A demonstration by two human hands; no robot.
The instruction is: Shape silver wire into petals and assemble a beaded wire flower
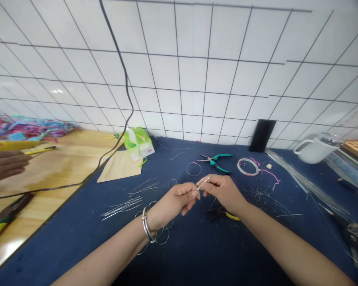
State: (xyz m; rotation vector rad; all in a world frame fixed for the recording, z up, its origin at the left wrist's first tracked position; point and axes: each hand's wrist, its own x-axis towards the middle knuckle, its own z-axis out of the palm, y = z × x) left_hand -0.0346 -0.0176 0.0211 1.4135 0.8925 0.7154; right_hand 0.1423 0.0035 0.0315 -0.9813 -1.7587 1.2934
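My left hand (186, 196) and my right hand (223, 190) meet in the middle, fingertips pinched on a thin silvery wire (204, 183). Its far end is hidden by the fingers. Under my left wrist lie several wire rings (163, 236). Just beyond my hands are a closed wire hoop (193, 169) and teal-handled pliers (217, 159) with their handles spread. A second tool with a yellow handle (232, 216) is partly covered by my right hand. Cut wire lengths (122, 208) lie left of my left hand.
At right are a round tray (247, 167) with pink beads, a wire bundle (316, 194), dark pliers (353, 234) and a white mug (314, 149). A black phone-like slab (262, 135) leans on the wall. Left, a cable (100, 163) crosses near another person's hand (7, 163).
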